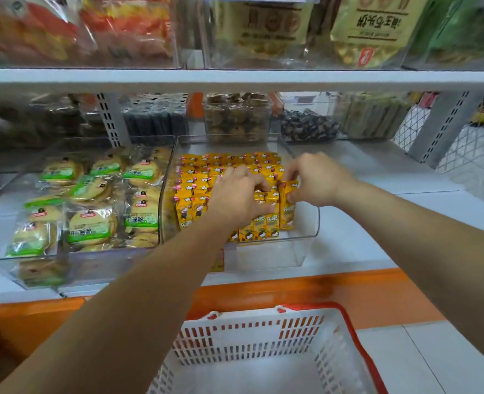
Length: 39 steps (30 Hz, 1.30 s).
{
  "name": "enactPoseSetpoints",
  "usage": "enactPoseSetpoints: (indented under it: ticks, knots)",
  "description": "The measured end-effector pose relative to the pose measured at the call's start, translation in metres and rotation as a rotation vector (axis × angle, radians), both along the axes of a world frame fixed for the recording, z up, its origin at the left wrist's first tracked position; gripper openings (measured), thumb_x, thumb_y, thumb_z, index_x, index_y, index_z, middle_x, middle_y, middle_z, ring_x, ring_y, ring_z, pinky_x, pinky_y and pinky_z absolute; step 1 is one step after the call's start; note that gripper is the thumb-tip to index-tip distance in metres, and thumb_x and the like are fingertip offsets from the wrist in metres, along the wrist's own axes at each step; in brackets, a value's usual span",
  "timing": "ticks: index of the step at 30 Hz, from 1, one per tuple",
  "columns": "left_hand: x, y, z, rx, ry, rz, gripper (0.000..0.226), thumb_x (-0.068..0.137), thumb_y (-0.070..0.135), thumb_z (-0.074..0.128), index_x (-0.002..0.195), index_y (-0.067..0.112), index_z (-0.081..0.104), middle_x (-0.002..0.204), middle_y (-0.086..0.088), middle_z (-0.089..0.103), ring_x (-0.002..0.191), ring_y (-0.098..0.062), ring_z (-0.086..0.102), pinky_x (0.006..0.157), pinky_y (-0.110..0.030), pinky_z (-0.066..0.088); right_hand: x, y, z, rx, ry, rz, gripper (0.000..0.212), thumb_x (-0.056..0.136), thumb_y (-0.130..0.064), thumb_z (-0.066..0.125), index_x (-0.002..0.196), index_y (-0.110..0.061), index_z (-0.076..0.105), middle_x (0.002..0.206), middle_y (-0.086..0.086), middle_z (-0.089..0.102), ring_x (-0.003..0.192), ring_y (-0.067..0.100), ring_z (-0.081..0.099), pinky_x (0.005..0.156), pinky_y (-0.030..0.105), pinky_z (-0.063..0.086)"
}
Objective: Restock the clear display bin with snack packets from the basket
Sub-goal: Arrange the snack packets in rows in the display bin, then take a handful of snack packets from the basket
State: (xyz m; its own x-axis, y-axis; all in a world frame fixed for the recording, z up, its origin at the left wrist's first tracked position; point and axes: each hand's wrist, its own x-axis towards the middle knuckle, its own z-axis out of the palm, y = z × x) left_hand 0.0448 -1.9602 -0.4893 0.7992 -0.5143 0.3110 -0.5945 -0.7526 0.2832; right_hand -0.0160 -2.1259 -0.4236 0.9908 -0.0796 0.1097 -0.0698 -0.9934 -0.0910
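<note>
While both bare forearms stretch out over the white basket (263, 331), the two hands meet at the front of the clear display bin (316, 223). The left hand (236, 196) lies palm down with its fingers (259, 184) curled over the tops of the front snack packets (201, 177), and its thumb presses their near face, so it grips them. Beyond those fingertips, and off to their left, the rest of the yellow packets stand upright in tight rows that reach the back wall of the bin.

Just right of the left fingertips, the right hand (319, 180) pinches a single packet (287, 211) by its top edge, forefinger behind and thumb in front. This packet stands upright, touching the row that the left hand holds, at the right end of the front rows. To the right of the pinching fingers, the bin's floor shows bare up to its side wall.

Well left of the left hand's knuckles sits a neighbouring bin (107, 265) holding round biscuits (91, 226) in green-labelled wrappers. Above both hands runs a white shelf board (235, 79). Nearer than the wrists, an orange ledge (363, 291) lies between the bin and the basket, whose rim is red on its right side
</note>
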Motion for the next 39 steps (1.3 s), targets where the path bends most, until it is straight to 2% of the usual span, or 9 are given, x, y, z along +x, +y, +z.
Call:
enactPoseSetpoints:
  ticks: [7, 11, 15, 19, 26, 30, 33, 36, 39]
  knots:
    - [0.000, -0.001, -0.005, 0.000, -0.034, 0.008, 0.041, 0.077, 0.063, 0.075, 0.111, 0.042, 0.066, 0.109, 0.007, 0.048, 0.117, -0.023, 0.045, 0.096, -0.042, 0.038, 0.007, 0.009, -0.003, -0.158, 0.133, 0.058, 0.010, 0.083, -0.025, 0.068, 0.090, -0.022, 0.074, 0.096, 0.005, 0.071, 0.093, 0.029, 0.061, 0.081, 0.041, 0.055]
    - [0.001, -0.006, -0.003, 0.076, -0.050, 0.011, 0.046, 0.078, 0.063, 0.075, 0.117, 0.040, 0.062, 0.117, 0.004, 0.052, 0.120, -0.024, 0.044, 0.098, -0.041, 0.039, -0.002, 0.003, -0.001, -0.092, 0.092, 0.131, 0.020, 0.092, -0.029, 0.058, 0.098, -0.019, 0.074, 0.106, 0.008, 0.068, 0.101, 0.030, 0.060, 0.087, 0.041, 0.051]
    - [0.006, -0.019, 0.003, 0.138, -0.086, -0.007, 0.080, 0.069, 0.069, 0.075, 0.136, 0.034, 0.051, 0.136, 0.000, 0.049, 0.130, -0.025, 0.042, 0.106, -0.046, 0.037, -0.020, -0.014, -0.018, 0.191, -0.329, 0.076, 0.056, 0.085, -0.034, 0.065, 0.139, -0.021, 0.053, 0.133, 0.006, 0.047, 0.119, 0.029, 0.054, 0.097, 0.042, 0.048]
    - [0.013, -0.031, 0.006, 0.306, -0.008, -0.057, 0.124, 0.060, 0.082, 0.069, 0.158, 0.022, 0.023, 0.163, -0.001, 0.029, 0.150, -0.026, 0.026, 0.122, -0.049, 0.024, -0.032, -0.023, -0.043, 0.418, -0.203, 0.051, 0.098, 0.080, -0.037, 0.072, 0.156, -0.022, 0.013, 0.147, 0.008, 0.037, 0.124, 0.027, 0.052, 0.093, 0.037, 0.046]
    - [0.022, -0.034, -0.004, 0.382, -0.028, -0.031, 0.128, 0.057, 0.092, 0.062, 0.160, 0.028, 0.019, 0.167, 0.004, 0.024, 0.152, -0.024, 0.026, 0.121, -0.049, 0.027, -0.043, -0.021, -0.074, 0.560, -0.224, 0.159, 0.104, 0.077, -0.044, 0.077, 0.155, -0.037, 0.009, 0.147, 0.001, 0.043, 0.116, 0.018, 0.056, 0.085, 0.026, 0.043]
    - [0.010, -0.037, 0.018, 0.407, 0.065, -0.030, 0.122, 0.064, 0.081, 0.073, 0.160, 0.024, 0.022, 0.166, 0.000, 0.027, 0.151, -0.026, 0.027, 0.122, -0.047, 0.028, -0.050, -0.017, -0.064, 0.459, -0.164, 0.094, 0.101, 0.079, -0.051, 0.072, 0.155, -0.036, 0.006, 0.145, 0.006, 0.042, 0.121, 0.026, 0.054, 0.090, 0.039, 0.050]
    - [-0.016, -0.028, 0.049, 0.196, 0.157, -0.023, 0.088, 0.082, 0.063, 0.072, 0.152, 0.020, 0.040, 0.157, -0.006, 0.042, 0.143, -0.028, 0.041, 0.114, -0.042, 0.036, -0.065, -0.014, -0.043, 0.318, -0.146, 0.026, 0.093, 0.079, -0.049, 0.071, 0.153, -0.032, 0.017, 0.139, 0.005, 0.044, 0.122, 0.028, 0.053, 0.090, 0.043, 0.051]
    - [-0.065, 0.003, 0.069, 0.034, 0.088, -0.124, 0.044, 0.090, 0.051, 0.068, 0.126, 0.026, 0.062, 0.124, 0.004, 0.062, 0.111, -0.019, 0.062, 0.090, -0.034, 0.050, -0.094, -0.013, -0.025, 0.291, -0.224, 0.032, 0.083, 0.080, -0.047, 0.071, 0.149, -0.028, 0.029, 0.135, -0.001, 0.048, 0.115, 0.020, 0.055, 0.087, 0.039, 0.050]
    - [-0.122, 0.041, 0.065, 0.155, 0.158, -0.199, 0.026, 0.088, 0.056, 0.065, 0.104, 0.036, 0.064, 0.095, 0.018, 0.062, 0.086, -0.006, 0.060, 0.071, -0.030, 0.050, -0.131, -0.011, -0.017, 0.395, -0.250, 0.096, 0.055, 0.082, -0.040, 0.073, 0.131, -0.028, 0.051, 0.109, -0.009, 0.056, 0.085, 0.011, 0.060, 0.073, 0.031, 0.047]
